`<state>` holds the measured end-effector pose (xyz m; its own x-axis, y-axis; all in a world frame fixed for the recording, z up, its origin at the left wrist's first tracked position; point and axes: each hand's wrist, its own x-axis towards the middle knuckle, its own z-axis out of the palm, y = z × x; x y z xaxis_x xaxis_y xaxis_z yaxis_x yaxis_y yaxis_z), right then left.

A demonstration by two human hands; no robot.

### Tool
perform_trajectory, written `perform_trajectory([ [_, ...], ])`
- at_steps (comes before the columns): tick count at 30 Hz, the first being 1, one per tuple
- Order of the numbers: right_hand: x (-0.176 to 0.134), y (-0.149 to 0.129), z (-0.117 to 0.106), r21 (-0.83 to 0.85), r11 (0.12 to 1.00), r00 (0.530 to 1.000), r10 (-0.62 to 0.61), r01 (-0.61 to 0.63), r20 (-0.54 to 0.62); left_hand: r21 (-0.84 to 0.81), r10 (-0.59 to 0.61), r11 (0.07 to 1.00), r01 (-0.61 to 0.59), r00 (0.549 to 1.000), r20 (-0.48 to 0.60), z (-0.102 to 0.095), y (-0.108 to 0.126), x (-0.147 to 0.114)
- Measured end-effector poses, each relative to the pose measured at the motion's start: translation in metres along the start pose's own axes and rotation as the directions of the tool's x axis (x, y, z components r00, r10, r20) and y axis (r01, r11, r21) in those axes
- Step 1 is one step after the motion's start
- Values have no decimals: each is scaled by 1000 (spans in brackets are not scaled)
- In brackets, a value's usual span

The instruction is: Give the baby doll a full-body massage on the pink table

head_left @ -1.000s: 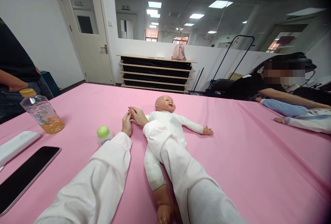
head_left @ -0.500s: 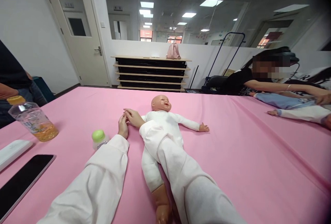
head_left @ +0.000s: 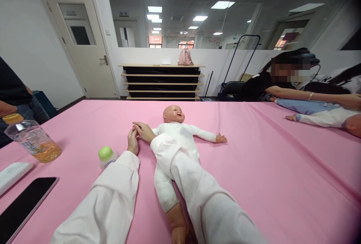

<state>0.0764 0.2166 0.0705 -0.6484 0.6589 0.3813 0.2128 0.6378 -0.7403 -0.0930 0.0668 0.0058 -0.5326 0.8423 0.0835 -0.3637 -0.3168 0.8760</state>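
Note:
A baby doll in a white bodysuit lies on its back, its head at the far end. One doll arm stretches out to the right; the other runs left beneath my hands. My left hand is closed at the end of that arm, fingers curled upward. Over it reaches my right hand, its fingers together and meeting the left fingertips. The doll's hand is hidden between them. My right sleeve crosses the doll's belly and one leg. Beside my left sleeve stands a small jar with a green lid.
On the pink-covered table, a tilted drink bottle, a white case and a phone lie at left. At right, another person reaches over a second doll. Someone stands at the left edge.
The camera view has shifted slightly. My hands keep almost the same pose by the doll's arm. At right, the other person's hand has moved farther right over the second doll.

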Motion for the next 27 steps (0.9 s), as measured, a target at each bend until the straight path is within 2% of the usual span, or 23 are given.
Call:
perform_trajectory([
  [7, 4, 22, 5, 80, 997, 999, 12, -8, -49, -36, -10, 999, 9, 1000, -24, 1, -1, 2],
  [12, 7, 27, 2, 106, 994, 998, 17, -11, -57, -7, -29, 1000, 29, 998, -52, 0, -1, 2],
  [21, 4, 14, 5, 88, 996, 999, -11, 15, -41, 35, 33, 999, -34, 999, 21, 0, -2, 3],
  [27, -3, -3, 2, 15, 1000, 1000, -22, 23, -20, 90, 47, 995, -46, 999, -12, -1, -5, 5],
])
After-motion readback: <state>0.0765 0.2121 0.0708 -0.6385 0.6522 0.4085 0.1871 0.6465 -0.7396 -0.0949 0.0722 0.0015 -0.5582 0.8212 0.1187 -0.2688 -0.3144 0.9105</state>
